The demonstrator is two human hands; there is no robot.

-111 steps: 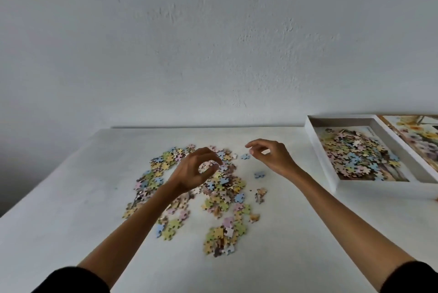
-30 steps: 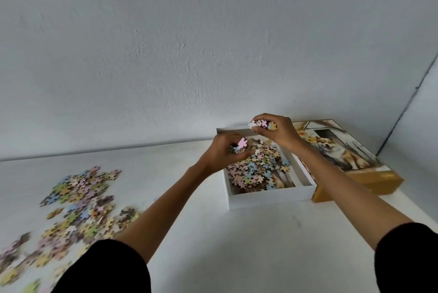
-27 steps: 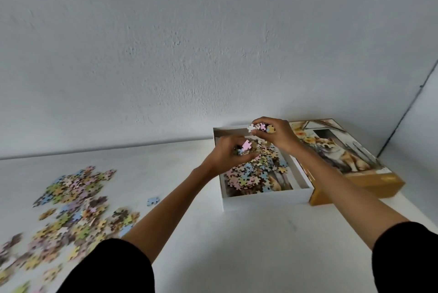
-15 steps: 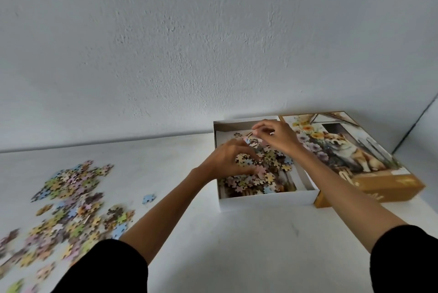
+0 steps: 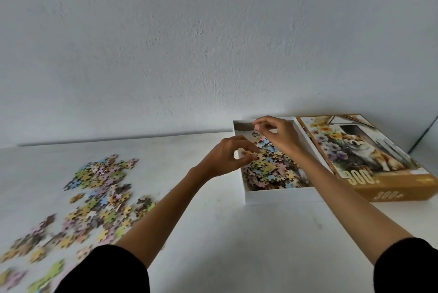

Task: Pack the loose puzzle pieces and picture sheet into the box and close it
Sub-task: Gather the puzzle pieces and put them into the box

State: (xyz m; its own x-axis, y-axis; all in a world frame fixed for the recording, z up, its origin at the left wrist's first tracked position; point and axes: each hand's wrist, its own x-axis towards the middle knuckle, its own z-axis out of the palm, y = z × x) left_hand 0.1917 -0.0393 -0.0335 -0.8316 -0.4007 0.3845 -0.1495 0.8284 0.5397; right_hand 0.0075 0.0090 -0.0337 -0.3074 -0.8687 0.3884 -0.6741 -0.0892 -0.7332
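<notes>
The white box [image 5: 279,198] stands open right of the frame's centre, on the desk [image 5: 225,233], & holds a heap of puzzle pieces [image 5: 267,171], pastel & dark mixed. At its lower right corner a bit of the picture sheet [image 5: 302,175] shows under the heap. Many loose pieces [image 5: 99,188] lie spread on the desk at the lower left of the frame, well apart from the box, some blurred. The left hand [image 5: 227,157] is over the box's left wall, fingers bent w/ the tips near the thumb, just above the heap; if a piece is btw. them I cannot tell. The right hand [image 5: 277,136] is higher, over the far part of the box, fingers loosely curled, nothing seen in them; one small piece [image 5: 255,134] is just below its fingertips. The lid [image 5: 369,157], w/ a dog & flowers printed on it, lies picture up just beside the box's right wall. Forearms are bare, black sleeves [image 5: 106,269] at the bottom edge. Behind the desk is a plain white wall [image 5: 213,43].
</notes>
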